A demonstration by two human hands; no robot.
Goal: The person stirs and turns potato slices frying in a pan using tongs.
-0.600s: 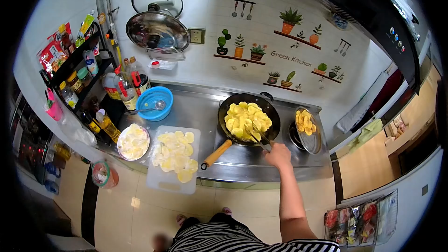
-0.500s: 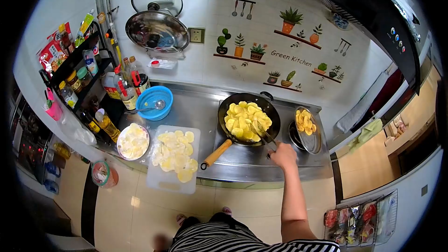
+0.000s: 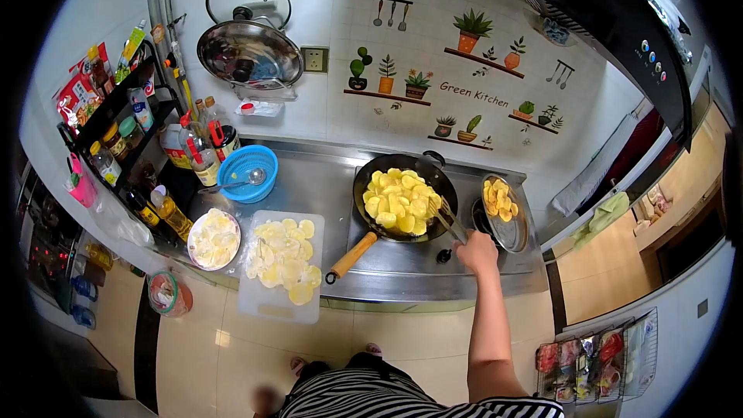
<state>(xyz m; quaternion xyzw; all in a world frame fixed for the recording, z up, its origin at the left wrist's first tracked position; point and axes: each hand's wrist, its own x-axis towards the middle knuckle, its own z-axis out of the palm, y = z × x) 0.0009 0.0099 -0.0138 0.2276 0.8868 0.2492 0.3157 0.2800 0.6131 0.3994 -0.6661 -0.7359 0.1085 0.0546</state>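
My right hand (image 3: 477, 253) is closed round what look like metal tongs (image 3: 454, 224), whose tips are at the right side of the black wok (image 3: 453, 186). Yellow potato slices (image 3: 400, 200) are heaped in this wooden-handled wok. To the right, browned slices (image 3: 499, 200) lie on a round metal tray (image 3: 514, 234). A white cutting board (image 3: 303, 311) on the left carries pale potato slices (image 3: 282, 255), several of them overlapping. Beside it, a bowl (image 3: 193, 254) holds more pale slices. My left hand is out of view.
A blue basket (image 3: 265, 161) with a ladle (image 3: 255, 176) stands behind the board. Bottles (image 3: 172, 215) and a black rack (image 3: 128, 164) line the left. A stove knob (image 3: 443, 255) sits in front of the wok. A blurred round shape (image 3: 267, 400) is at the bottom edge.
My right hand and the tongs have shifted slightly right relative to the wok, from over the slices to its right edge. The slices look rearranged. The whole view has shifted a little.
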